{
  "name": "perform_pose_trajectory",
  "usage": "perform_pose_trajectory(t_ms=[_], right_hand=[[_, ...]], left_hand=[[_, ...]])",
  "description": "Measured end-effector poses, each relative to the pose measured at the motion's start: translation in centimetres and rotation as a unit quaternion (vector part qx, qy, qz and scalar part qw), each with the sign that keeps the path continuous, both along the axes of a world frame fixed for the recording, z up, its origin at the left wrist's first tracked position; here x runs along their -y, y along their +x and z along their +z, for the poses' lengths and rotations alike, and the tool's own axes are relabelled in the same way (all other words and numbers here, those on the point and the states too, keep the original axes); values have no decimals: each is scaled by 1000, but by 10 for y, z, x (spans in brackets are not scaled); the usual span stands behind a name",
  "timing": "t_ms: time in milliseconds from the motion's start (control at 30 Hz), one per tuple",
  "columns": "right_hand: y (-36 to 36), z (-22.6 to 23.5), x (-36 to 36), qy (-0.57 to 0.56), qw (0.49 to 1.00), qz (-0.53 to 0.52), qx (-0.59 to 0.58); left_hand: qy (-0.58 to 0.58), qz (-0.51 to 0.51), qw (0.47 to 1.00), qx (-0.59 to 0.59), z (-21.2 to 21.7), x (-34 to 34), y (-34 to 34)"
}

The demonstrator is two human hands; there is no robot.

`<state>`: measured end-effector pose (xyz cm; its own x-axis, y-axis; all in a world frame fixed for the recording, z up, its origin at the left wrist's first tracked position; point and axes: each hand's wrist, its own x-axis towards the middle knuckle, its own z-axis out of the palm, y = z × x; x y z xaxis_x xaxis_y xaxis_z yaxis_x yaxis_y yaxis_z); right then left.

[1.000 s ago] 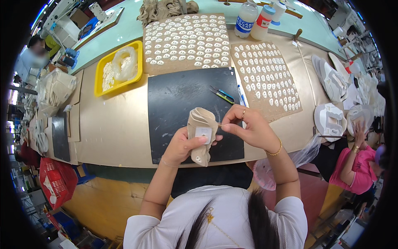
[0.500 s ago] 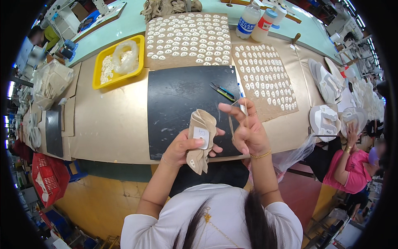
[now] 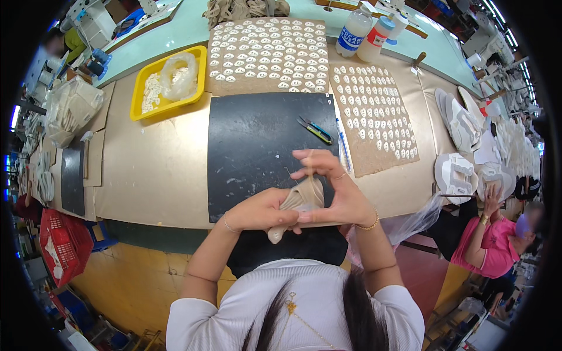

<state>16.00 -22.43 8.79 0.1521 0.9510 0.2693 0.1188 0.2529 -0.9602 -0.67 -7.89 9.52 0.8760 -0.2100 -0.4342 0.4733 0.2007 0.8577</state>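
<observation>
Over the near edge of the black mat [image 3: 252, 140], my left hand [image 3: 260, 210] grips a bundle of beige fabric pieces [image 3: 308, 192]. One end of the bundle, with a small pale oval on it, pokes out below my left fingers. My right hand [image 3: 348, 199] is curved round the bundle's right side, its thumb pressing against it. A thin beige elastic band [image 3: 310, 165] runs blurred from my raised right fingers toward the bundle; where it loops lower down is hidden. Thread snips [image 3: 316, 130] with green and dark handles lie on the mat.
Two brown sheets [image 3: 225, 88] [image 3: 380, 161] carry rows of small white ovals. A yellow tray [image 3: 137, 111] holds loose ovals and a plastic bag. Bottles [image 3: 354, 32] stand at the back, a pen [image 3: 343, 146] beside the mat. White shoe parts [image 3: 453, 175] and a co-worker in pink [image 3: 483, 240] are at right.
My right hand has come left and down onto the bundle, bringing the elastic band with it. The bundle has tilted to the right, and its white label is now mostly covered.
</observation>
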Motion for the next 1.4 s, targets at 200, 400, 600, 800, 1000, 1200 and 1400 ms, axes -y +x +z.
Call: perform_pose_trajectory(t_ms=[200,400,600,800,1000,1200,1400], right_hand=[[11,17,-9,-93,982,0,163],[33,32,32,-216,918,-36,332],[28,6,48,139,948,-56,-282],[20,-32,5,122,627,-64,-767],[-6,-20,-13,18,968,-115,-221],[-3,-19,-15,-68,984,-66,154],[-27,-35,-15,-12,991,-127,-35]], left_hand=[[328,-95,923,180,20,0,1],[-57,319,945,40,-5,-17,-15],[-192,412,888,68,-31,-8,-4],[-11,440,878,186,-22,24,9],[398,294,835,241,-37,13,-3],[486,168,837,188,-22,9,-9],[148,306,936,89,-35,-15,-43]])
